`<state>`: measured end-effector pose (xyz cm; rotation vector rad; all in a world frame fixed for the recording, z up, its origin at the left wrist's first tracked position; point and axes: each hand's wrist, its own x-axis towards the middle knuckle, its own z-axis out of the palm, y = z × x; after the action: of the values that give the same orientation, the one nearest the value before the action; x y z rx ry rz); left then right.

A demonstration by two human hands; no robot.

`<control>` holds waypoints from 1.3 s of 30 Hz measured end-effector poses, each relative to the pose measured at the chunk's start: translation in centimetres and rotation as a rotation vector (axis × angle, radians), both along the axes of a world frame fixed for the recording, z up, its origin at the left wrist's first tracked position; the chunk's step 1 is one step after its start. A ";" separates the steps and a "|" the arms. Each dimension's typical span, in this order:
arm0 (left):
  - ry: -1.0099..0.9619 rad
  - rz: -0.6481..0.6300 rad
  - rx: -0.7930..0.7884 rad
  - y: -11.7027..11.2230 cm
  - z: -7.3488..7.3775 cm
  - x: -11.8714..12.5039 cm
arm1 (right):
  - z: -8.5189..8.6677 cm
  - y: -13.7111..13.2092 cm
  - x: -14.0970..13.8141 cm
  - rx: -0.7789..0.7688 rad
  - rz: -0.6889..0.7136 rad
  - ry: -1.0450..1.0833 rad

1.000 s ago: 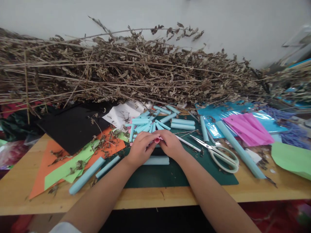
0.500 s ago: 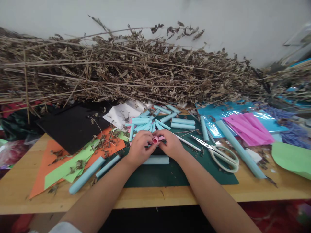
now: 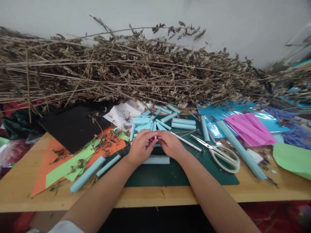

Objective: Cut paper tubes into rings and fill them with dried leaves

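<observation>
Between my fingertips sits a small rolled pink paper tube (image 3: 153,138), its open end turned toward me and much of it covered by fingers. My left hand (image 3: 141,146) pinches it from the left. My right hand (image 3: 170,142) closes on its right side, thumb and fingers meeting at the tube. Just beneath lies a blue paper tube (image 3: 159,159) on the green cutting mat (image 3: 160,178). Beyond the hands is a pile of short blue paper tubes (image 3: 143,121). A white stick (image 3: 190,144) rests to the right of my right hand.
Scissors (image 3: 222,153) with pale handles lie partly open at right. Around them are a long blue tube (image 3: 240,149), pink paper strips (image 3: 250,129) and green paper (image 3: 291,158). Orange paper (image 3: 41,178) and black sheets (image 3: 73,126) lie left. Dried stems (image 3: 145,71) fill the back.
My fingers have closed further over the pink tube, so less of its open end shows. Both hands stay in nearly the same place; the view has shifted slightly.
</observation>
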<state>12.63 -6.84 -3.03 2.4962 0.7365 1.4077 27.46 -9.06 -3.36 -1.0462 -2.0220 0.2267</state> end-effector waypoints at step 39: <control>0.638 -0.118 -0.080 -2.3 2.0 0.5 | 0.8 0.0 2.9 -0.044 -0.520 0.483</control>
<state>13.12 -9.10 -1.04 2.8745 0.7026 0.5125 30.35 -9.10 -2.60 -1.3548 -1.2748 0.2207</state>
